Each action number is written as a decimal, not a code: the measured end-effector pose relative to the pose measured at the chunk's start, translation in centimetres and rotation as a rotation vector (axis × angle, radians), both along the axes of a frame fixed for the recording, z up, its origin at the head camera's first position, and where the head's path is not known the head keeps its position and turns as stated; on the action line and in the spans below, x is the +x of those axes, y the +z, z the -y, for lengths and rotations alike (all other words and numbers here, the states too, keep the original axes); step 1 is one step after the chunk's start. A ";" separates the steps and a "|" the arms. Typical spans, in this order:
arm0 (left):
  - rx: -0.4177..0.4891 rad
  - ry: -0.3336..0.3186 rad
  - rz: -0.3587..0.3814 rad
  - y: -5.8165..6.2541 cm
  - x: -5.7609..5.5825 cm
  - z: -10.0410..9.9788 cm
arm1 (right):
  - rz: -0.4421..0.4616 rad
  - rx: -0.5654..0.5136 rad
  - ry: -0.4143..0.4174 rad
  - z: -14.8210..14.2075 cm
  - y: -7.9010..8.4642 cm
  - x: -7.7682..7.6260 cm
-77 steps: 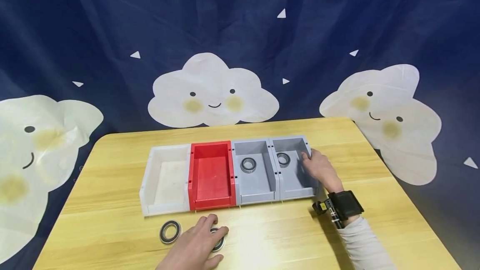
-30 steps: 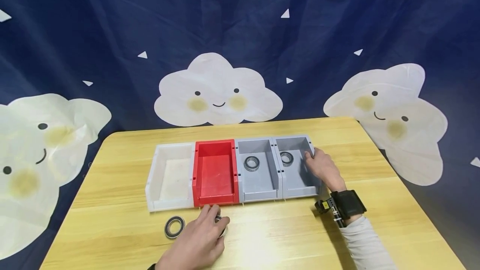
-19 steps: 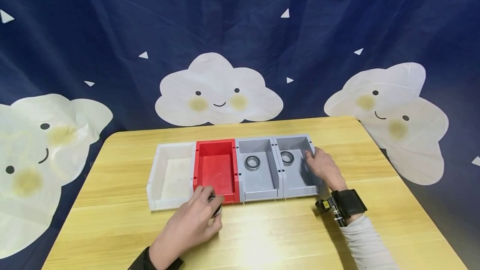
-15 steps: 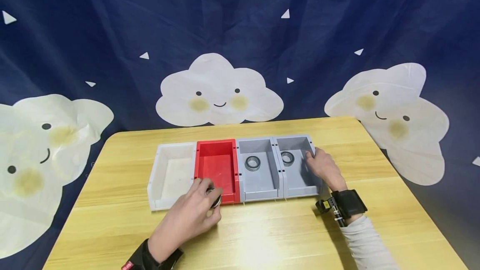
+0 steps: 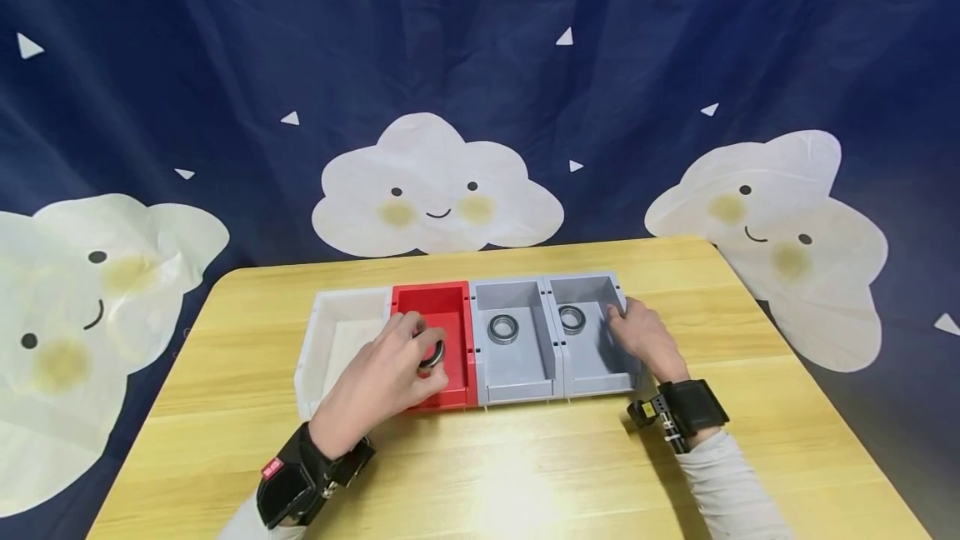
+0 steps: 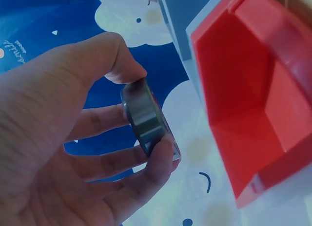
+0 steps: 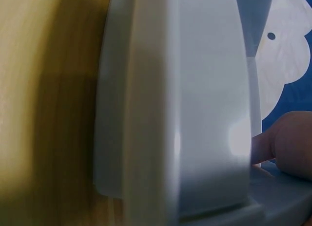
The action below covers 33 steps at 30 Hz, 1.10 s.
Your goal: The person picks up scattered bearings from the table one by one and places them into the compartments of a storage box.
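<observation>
While one white bin (image 5: 306, 373), one red bin (image 5: 459, 340) and two grey bins (image 5: 522, 365) form a row near the far edge of the table (image 5: 585, 473), three bearings show: one held bearing (image 6: 145, 116), pinched in the left hand's (image 5: 384, 372) grip over the red bin, and one loose bearing (image 5: 491, 329) per grey bin. The right hand's (image 5: 648, 338) grip clasps the rightmost grey bin's (image 5: 596, 363) wall.

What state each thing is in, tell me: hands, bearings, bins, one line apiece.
Left hand, pinching a bearing
Held bearing, tilted, in the air
Right hand, gripping the right grey bin's side wall
Red bin, open-topped, partly hidden
White bin, open-topped, partly hidden
Left grey bin, holding one bearing
Its bearing, lying flat
Right grey bin, holding one
That bearing, lying by the left wall
</observation>
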<state>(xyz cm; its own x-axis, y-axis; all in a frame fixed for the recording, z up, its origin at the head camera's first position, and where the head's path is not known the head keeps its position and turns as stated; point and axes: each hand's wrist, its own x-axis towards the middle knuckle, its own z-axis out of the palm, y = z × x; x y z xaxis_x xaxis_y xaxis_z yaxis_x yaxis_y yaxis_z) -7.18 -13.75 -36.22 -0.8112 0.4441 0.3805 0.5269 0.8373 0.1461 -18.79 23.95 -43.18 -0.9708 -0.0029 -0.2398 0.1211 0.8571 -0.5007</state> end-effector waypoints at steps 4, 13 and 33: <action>0.016 0.012 -0.005 0.6 -1.0 -0.2 | -0.008 0.001 0.003 0.0 -0.1 -0.1; 0.062 0.022 0.000 -0.5 -4.6 -0.3 | -0.031 0.013 0.004 -0.1 -0.1 -0.1; 0.051 0.157 0.457 -3.8 -8.4 -1.3 | -0.021 0.003 0.013 -0.1 -0.3 -0.6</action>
<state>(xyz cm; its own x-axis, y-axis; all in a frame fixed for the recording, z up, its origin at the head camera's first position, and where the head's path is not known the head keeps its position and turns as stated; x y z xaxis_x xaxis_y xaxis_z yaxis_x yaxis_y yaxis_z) -15.59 -12.49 -40.04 -0.9562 0.2926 -0.0123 0.2667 0.8875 0.3758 -19.35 24.01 -43.46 -0.9754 -0.0145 -0.2198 0.1000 0.8601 -0.5003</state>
